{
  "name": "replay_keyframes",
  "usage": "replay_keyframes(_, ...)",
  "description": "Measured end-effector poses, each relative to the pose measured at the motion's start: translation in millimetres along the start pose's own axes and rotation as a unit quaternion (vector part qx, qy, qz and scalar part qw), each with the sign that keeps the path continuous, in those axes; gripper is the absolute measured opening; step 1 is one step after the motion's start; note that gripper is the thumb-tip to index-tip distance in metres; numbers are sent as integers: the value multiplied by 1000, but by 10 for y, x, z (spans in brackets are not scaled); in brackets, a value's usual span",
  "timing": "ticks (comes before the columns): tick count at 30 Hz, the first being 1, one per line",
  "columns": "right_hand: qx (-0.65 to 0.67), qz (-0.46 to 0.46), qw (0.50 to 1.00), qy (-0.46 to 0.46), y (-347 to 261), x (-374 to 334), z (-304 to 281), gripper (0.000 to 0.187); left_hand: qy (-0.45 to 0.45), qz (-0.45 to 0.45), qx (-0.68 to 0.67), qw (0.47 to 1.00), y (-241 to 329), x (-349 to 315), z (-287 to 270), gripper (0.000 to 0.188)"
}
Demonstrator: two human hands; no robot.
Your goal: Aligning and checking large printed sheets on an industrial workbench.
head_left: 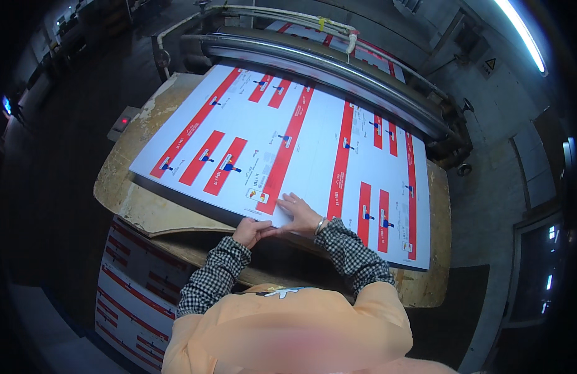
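Observation:
A large printed cardboard sheet (313, 156), white with red bands and small blue figures, lies on a worn wooden table and reaches into the rollers at its far end. My left hand (251, 232) is closed at the sheet's near edge, fingers bent and pinching the edge. Just to its right, my right hand (299, 214) rests on the sheet's surface, fingers stretched out and slightly apart. The two hands almost touch at the thumbs. Checked sleeve covers show on both forearms.
Across the far side runs a machine with a long metal roller (326, 65). The wooden table's (129, 168) rounded edge curves round the sheet. More printed sheets (129, 305) are stacked below left. A small box with a red light (124, 124) sits at the table's left.

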State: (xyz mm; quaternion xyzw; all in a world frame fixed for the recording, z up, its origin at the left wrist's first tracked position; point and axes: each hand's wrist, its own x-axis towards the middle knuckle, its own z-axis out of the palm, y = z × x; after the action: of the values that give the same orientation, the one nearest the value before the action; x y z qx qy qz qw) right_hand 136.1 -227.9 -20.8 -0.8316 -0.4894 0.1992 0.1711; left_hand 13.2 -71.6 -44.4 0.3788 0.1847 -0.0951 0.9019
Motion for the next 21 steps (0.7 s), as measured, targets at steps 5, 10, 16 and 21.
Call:
replay_keyframes(5, 1, 19, 997, -73, 54, -26, -57, 99, -54, 3, 111, 992, 102, 2, 22, 42)
replay_keyframes(10, 68, 0, 995, -75, 53, -126, -154, 93, -55, 59, 300, 951, 180, 44, 3, 45)
replay_keyframes(16, 101, 21, 991, -89, -18, -193, -193, 88, -58, 61, 303, 949, 145, 2, 55, 40)
replay_keyframes(21, 125, -4, 990, -63, 18, -168, -207, 63, -53, -14, 202, 978, 57, 42, -47, 37)
